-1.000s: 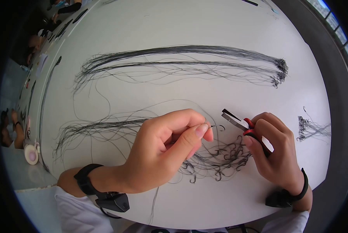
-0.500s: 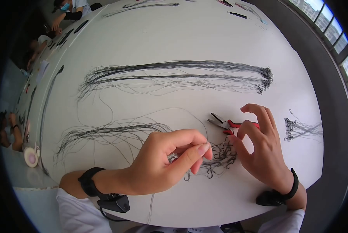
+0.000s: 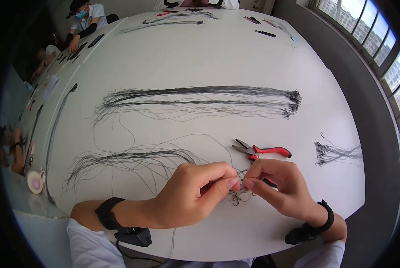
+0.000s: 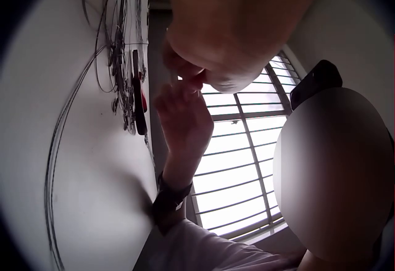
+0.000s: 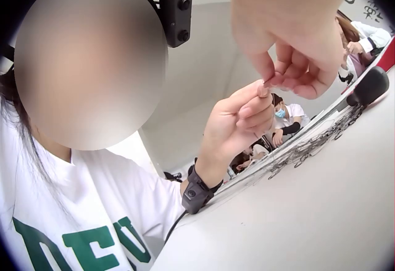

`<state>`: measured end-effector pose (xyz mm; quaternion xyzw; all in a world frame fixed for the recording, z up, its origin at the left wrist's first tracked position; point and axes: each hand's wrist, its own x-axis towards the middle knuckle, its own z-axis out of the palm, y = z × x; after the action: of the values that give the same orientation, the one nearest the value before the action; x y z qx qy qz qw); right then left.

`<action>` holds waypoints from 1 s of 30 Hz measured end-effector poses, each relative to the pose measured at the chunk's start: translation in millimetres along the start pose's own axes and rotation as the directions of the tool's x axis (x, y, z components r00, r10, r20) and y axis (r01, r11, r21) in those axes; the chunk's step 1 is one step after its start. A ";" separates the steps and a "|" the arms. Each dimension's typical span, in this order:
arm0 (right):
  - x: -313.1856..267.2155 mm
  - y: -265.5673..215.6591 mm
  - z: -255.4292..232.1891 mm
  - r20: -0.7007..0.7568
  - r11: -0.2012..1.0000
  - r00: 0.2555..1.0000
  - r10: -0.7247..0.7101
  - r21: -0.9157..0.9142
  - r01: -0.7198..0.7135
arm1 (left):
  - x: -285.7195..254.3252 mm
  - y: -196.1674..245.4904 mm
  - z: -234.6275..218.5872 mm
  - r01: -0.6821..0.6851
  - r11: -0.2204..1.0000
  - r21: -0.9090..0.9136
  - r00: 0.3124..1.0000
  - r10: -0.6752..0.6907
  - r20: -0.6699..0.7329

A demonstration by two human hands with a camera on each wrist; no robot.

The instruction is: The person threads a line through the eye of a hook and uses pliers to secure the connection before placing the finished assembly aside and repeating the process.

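Observation:
Near the table's front, the left hand (image 3: 193, 194) pinches a fishing hook on its line between thumb and forefinger. Thumb and forefinger of the right hand (image 3: 282, 185) pinch at the same small hook from the other side, fingertips close against the left ones. Fingers largely hide the hook. Just beyond the right hand, red-handled pliers (image 3: 272, 151) lie on the table with parted jaws. Below the fingertips is a pile of dark fish hooks (image 3: 236, 199), partly covered by the hands. Their lines (image 3: 133, 156) spread leftward in a loose bundle.
A longer bundle of hooked lines (image 3: 195, 90) crosses the white table (image 3: 200, 58) farther back. Another hook cluster (image 3: 325, 154) lies at the right. A white spool (image 3: 35, 182) is at the left edge. Other people sit around the far and left sides.
The right hand has put the pliers down on the table and moved left to pinch the hook at the left fingertips. The head view has tilted up, showing more of the far table.

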<state>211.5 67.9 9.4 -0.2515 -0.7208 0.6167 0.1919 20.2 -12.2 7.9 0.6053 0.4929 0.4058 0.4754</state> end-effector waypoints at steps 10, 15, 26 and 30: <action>-0.1 1.5 -0.8 0.052 0.948 0.990 0.133 0.285 -0.143 | 0.7 8.2 -4.4 0.048 0.996 0.073 0.999 -0.049 0.007; 0.6 -3.9 -7.9 0.246 0.743 0.921 0.301 0.545 -0.388 | -0.4 7.0 -2.1 -0.008 0.993 0.120 1.000 0.007 0.010; -1.3 -7.9 -18.5 -0.055 0.950 0.987 0.149 0.285 -0.127 | -0.6 7.5 -49.7 -0.283 0.927 -0.245 0.884 0.153 -0.442; 4.3 -16.1 -32.5 -0.268 0.997 0.962 -0.043 -0.066 0.026 | 3.1 -2.0 -73.7 -0.175 0.962 -0.211 0.821 0.024 -0.571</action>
<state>225.1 94.4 30.5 -0.3263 -0.7111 0.5506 0.2911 -50.4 3.9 22.1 0.4179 0.5226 0.6500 0.3602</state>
